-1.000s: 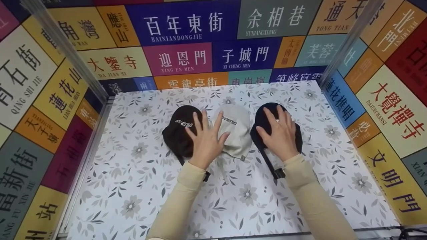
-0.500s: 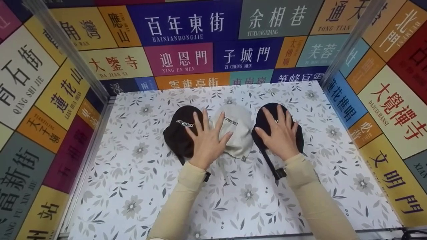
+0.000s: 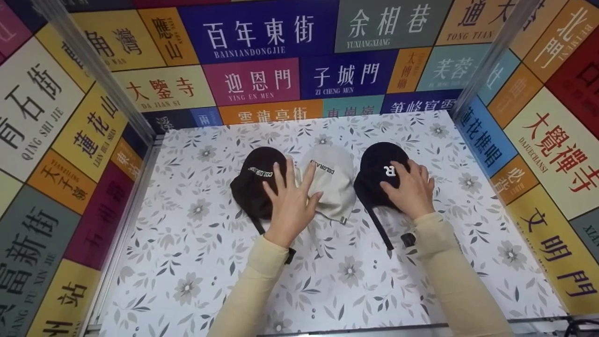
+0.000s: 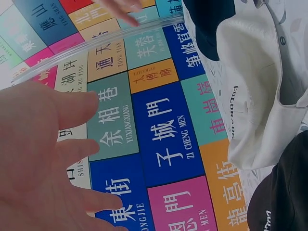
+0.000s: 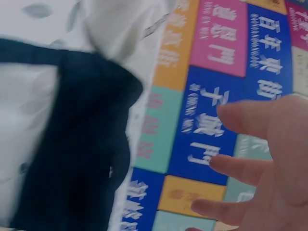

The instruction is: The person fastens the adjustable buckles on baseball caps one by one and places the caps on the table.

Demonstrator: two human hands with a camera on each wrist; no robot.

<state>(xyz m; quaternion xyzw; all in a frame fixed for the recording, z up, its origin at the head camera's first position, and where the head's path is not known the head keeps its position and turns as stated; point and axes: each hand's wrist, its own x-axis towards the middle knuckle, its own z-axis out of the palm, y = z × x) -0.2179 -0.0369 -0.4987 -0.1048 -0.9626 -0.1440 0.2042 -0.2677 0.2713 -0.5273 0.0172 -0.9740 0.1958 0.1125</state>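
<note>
Three baseball caps lie in a row: a black cap [image 3: 248, 199] with light lettering, an off-white cap [image 3: 334, 187] with dark lettering, and a navy cap [image 3: 374, 161] with a white R. My left hand [image 3: 291, 206], fingers spread, hovers over the gap between the black and off-white caps, partly hiding both. The left wrist view puts this hand [image 4: 43, 163] apart from the off-white cap [image 4: 252, 91]. Over the right side of the navy cap is my right hand [image 3: 412, 189], fingers slightly bent. In the right wrist view it stands off the navy cap [image 5: 86, 139] and holds nothing.
The caps rest on a table [image 3: 234, 290] covered in white floral paper. Panels with Chinese street names [image 3: 252, 82] wall in the back and both sides. Clear corner posts [image 3: 496, 58] join the walls. A dark cable [image 3: 580, 325] lies at the front right corner.
My right hand has shifted right across the navy cap, uncovering its white R, and its fingers are less spread. My left hand has barely moved. All three caps stay in place.
</note>
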